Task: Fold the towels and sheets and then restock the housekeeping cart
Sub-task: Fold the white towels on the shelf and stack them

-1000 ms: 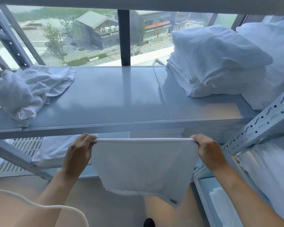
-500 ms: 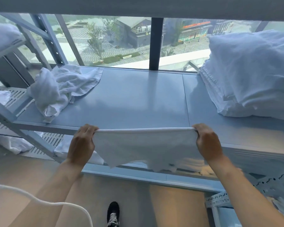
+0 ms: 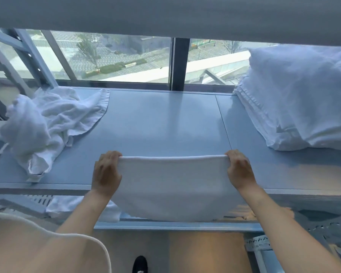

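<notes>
2 hands held 1 white towel (image 3: 173, 186) by its far corners: left hand (image 3: 106, 172) and right hand (image 3: 240, 169), each grip pinching the folded edge. Towel draped over the shelf's (image 3: 161, 123) near edge. Crumpled towel (image 3: 47, 123) lay left; folded stack (image 3: 295, 99) right.

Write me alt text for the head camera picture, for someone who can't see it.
Two hands, left and right, grip the top corners of a white towel stretched over the front edge of a grey shelf. A crumpled towel lies at the shelf's left end, a stack of folded white linens at its right, with a window behind.
</notes>
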`<state>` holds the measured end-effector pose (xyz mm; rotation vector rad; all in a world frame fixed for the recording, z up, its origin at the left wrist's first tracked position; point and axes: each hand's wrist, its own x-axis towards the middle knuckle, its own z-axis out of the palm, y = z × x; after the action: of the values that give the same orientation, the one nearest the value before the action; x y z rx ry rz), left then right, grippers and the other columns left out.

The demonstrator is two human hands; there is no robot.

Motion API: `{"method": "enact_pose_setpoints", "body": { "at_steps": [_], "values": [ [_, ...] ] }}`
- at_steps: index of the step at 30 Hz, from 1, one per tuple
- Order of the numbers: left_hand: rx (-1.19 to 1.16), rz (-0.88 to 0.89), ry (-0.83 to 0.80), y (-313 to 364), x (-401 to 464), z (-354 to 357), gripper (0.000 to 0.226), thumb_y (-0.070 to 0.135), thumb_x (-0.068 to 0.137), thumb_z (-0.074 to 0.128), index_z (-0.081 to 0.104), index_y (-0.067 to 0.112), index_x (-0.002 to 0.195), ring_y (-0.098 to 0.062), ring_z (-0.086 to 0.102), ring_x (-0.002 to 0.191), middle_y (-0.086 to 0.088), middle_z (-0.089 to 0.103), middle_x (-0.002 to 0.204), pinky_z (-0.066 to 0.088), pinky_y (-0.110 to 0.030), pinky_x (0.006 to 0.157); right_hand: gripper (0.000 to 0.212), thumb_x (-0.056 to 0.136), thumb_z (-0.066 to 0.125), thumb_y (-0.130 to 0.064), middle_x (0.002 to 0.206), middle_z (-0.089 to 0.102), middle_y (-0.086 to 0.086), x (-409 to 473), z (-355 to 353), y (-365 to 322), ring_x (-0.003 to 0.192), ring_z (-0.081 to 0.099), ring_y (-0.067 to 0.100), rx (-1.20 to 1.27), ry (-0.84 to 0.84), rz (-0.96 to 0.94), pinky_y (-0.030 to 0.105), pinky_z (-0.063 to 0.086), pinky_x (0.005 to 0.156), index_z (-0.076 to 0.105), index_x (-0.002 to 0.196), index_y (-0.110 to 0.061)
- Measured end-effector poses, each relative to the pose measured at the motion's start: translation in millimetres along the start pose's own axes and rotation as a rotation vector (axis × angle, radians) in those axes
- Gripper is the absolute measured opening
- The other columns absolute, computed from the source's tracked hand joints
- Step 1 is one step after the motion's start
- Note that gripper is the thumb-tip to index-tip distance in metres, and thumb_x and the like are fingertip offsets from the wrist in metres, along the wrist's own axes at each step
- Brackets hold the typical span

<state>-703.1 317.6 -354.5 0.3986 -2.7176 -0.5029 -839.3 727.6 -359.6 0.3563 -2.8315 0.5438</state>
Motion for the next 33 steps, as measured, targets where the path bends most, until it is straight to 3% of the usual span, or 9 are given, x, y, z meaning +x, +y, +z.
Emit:
{"method": "enact_pose_setpoints", "body": {
  "at_steps": [7,11,14,17,20,23,27,30,33],
  "values": [
    [0.053,-0.08,-0.148,-11.9,40.5,28.3,0.051,-0.018,0.066,0.051,0.063,0.006,0.109,-0.041,0.057,0.098,-0.015,0.063,0.103,0.044,-0.047,0.077,0.049,0.064,0.05,0.019,0.1,0.064,0.01,13.0,35.1,-12.8,0.096,0.059,0.037,-0.135,-0.06,0.144,0.042,0.039,0.077,0.067,0.1,-0.01],
    [0.088,-0.094,-0.176,-20.9,42.4,40.6,0.051,-0.013,0.07,0.047,0.066,0.006,0.113,-0.042,0.057,0.098,-0.018,0.061,0.105,0.043,-0.048,0.075,0.061,0.061,0.055,0.016,0.117,0.062,0.012,3.5,44.3,-31.0,0.104,0.058,0.038,-0.185,0.031,0.197,0.046,0.04,0.087,0.07,0.114,-0.01],
    [0.088,-0.101,-0.157,-23.4,43.7,43.6,0.053,0.001,0.07,0.033,0.066,0.009,0.109,-0.041,0.056,0.094,-0.017,0.059,0.1,0.041,-0.047,0.073,0.057,0.072,0.057,0.013,0.131,0.061,0.011,-8.2,50.3,-65.3,0.116,0.059,0.037,-0.096,0.059,0.088,0.05,0.041,0.097,0.066,0.125,-0.009],
    [0.074,-0.102,-0.164,-27.5,46.8,46.7,0.055,0.004,0.07,0.029,0.066,0.01,0.11,-0.041,0.054,0.097,-0.017,0.058,0.102,0.04,-0.047,0.075,0.042,0.101,0.05,-0.023,0.155,0.045,0.001,-32.4,69.2,-119.2,0.145,0.038,0.026,0.024,-0.139,-0.161,0.048,0.027,0.117,0.052,0.143,-0.02],
    [0.06,-0.092,-0.155,-31.7,47.7,46.4,0.054,0.004,0.072,0.031,0.066,0.01,0.112,-0.042,0.052,0.101,-0.018,0.057,0.107,0.042,-0.049,0.079,0.055,0.106,0.03,-0.05,0.17,0.015,-0.011,-49.7,87.5,-150.2,0.158,0.005,0.016,0.027,-0.334,-0.186,0.047,0.003,0.124,0.029,0.158,-0.032],
    [0.044,-0.064,-0.15,-39.5,47.7,42.4,0.051,-0.006,0.073,0.041,0.067,0.008,0.116,-0.042,0.05,0.105,-0.018,0.056,0.11,0.042,-0.05,0.081,0.061,0.107,0.024,-0.056,0.172,0.002,-0.013,-54.7,88.4,-138.7,0.158,-0.007,0.012,-0.061,-0.389,-0.137,0.049,-0.003,0.127,0.014,0.163,-0.035],
    [0.043,-0.006,-0.087,-44.2,41.3,34.2,0.054,-0.004,0.075,0.038,0.067,0.005,0.12,-0.045,0.053,0.108,-0.02,0.059,0.117,0.044,-0.055,0.081,0.065,0.105,0.018,-0.064,0.171,-0.004,-0.015,-51.2,76.9,-109.3,0.157,-0.012,0.01,-0.148,-0.414,-0.103,0.047,-0.002,0.128,0.004,0.163,-0.04],
    [-0.011,0.138,-0.026,-22.1,24.5,33.7,0.056,-0.012,0.074,0.05,0.066,0.004,0.125,-0.043,0.056,0.117,-0.02,0.061,0.128,0.042,-0.054,0.095,0.066,0.104,0.016,-0.065,0.171,-0.005,-0.016,-48.8,76.1,-103.7,0.157,-0.012,0.01,-0.166,-0.421,-0.126,0.046,-0.003,0.128,0.001,0.163,-0.041],
    [-0.053,0.311,-0.227,17.3,-12.9,40.4,0.046,0.01,0.093,0.053,0.058,0.012,0.139,-0.037,0.051,0.134,-0.014,0.054,0.145,0.037,-0.057,0.111,0.065,0.104,0.017,-0.064,0.172,-0.004,-0.016,-49.2,76.3,-104.2,0.158,-0.01,0.01,-0.148,-0.41,-0.142,0.044,-0.007,0.127,0.002,0.163,-0.041]
  ]
}}
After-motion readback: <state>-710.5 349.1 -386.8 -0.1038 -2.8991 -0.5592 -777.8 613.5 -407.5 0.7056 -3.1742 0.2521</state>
